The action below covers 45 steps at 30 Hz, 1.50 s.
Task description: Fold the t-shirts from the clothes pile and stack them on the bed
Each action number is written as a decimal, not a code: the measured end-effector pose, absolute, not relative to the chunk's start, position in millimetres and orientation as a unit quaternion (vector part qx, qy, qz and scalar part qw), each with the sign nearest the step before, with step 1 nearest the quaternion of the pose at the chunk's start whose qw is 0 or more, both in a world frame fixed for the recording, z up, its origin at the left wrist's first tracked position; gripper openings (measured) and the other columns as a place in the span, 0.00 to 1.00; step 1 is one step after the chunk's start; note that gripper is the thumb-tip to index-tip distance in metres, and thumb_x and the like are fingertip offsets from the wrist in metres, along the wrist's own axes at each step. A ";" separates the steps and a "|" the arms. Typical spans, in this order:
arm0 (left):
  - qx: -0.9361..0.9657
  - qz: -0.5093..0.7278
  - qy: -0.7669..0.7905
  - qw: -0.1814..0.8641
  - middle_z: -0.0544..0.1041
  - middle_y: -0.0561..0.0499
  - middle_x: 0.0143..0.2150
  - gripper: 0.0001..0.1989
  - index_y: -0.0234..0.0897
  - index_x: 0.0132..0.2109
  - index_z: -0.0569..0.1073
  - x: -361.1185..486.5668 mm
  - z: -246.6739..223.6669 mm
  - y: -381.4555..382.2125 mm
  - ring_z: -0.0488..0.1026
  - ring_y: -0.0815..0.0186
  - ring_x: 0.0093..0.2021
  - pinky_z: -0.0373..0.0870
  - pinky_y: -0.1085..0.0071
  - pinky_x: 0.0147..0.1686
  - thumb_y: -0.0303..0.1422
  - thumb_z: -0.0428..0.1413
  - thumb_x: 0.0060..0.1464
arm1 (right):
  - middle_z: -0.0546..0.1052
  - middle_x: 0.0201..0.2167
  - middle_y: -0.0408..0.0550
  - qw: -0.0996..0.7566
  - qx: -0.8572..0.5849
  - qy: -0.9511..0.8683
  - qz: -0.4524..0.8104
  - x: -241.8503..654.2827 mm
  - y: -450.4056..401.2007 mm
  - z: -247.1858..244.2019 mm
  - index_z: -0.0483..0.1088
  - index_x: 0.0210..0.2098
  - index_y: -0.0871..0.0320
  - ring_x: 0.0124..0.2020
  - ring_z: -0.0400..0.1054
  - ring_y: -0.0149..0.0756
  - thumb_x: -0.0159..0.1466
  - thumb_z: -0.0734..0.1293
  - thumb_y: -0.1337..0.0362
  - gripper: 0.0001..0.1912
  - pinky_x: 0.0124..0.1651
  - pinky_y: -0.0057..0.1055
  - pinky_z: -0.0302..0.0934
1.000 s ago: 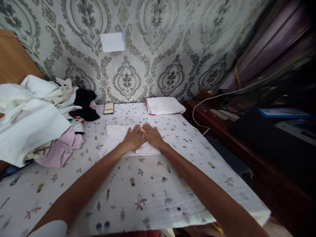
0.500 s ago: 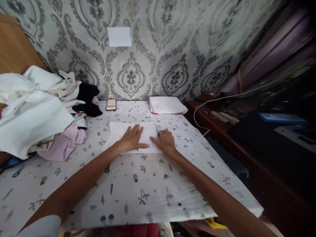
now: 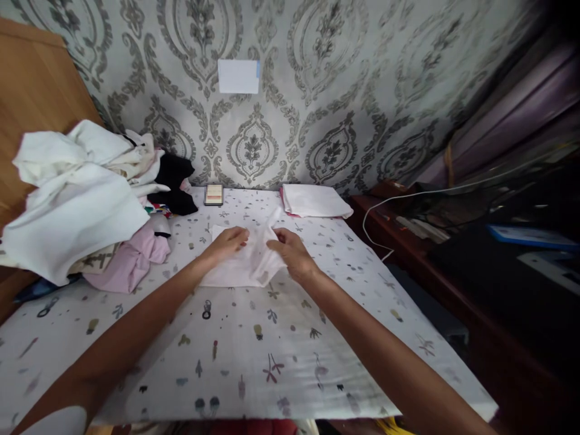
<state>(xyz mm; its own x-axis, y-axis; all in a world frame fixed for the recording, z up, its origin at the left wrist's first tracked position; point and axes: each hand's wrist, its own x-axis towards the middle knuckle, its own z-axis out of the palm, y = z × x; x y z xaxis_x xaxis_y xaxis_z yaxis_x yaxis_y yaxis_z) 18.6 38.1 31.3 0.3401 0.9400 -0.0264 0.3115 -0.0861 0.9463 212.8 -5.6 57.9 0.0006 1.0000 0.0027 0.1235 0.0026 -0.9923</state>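
Note:
A folded piece of white cloth [image 3: 235, 270] lies in front of me on the patterned sheet, its right side raised and creased. My right hand [image 3: 292, 252] is closed on that raised edge, thumb and fingers pinching it. On the cloth's left part rests my left hand [image 3: 229, 243], its fingers curled and drawn together against the fabric. How much fabric the left fingers hold is partly hidden.
At the left is a heap of loose clothes [image 3: 81, 199], mostly white, with pink and black pieces. A phone-like object [image 3: 213, 195] and a folded white cloth bundle [image 3: 317, 200] lie near the wall. A cable [image 3: 367, 217] runs along the dark furniture at right.
The right edge of the white cloth has come up, pinched in my right hand. My left hand has gone from lying flat and spread to curled, and moved a little left on the cloth.

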 end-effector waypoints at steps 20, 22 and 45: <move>0.402 0.396 0.423 0.710 0.77 0.49 0.26 0.10 0.33 0.35 0.74 -45.8 22.6 46.3 0.75 0.63 0.27 0.74 0.68 0.29 0.25 0.61 0.41 | 0.74 0.43 0.50 0.326 -0.435 -0.817 0.192 109.7 -45.8 34.3 0.72 0.47 0.56 0.41 0.70 0.39 0.66 0.65 0.66 0.10 0.47 0.37 0.66; 0.420 0.384 0.443 0.693 0.78 0.48 0.28 0.12 0.33 0.38 0.74 -46.4 22.4 48.8 0.76 0.61 0.30 0.74 0.68 0.31 0.26 0.62 0.41 | 0.75 0.42 0.51 0.318 -0.412 -0.841 0.147 115.0 -50.6 29.4 0.73 0.44 0.57 0.45 0.69 0.42 0.67 0.64 0.67 0.08 0.51 0.39 0.64; 0.916 0.039 0.357 0.177 0.56 0.52 0.74 0.27 0.48 0.70 0.61 13.6 9.3 121.2 0.46 0.59 0.75 0.40 0.51 0.70 0.46 0.36 0.70 | 0.63 0.68 0.57 0.195 -0.398 -0.895 0.046 121.0 -70.1 -3.4 0.61 0.66 0.60 0.71 0.49 0.50 0.73 0.58 0.50 0.29 0.72 0.58 0.40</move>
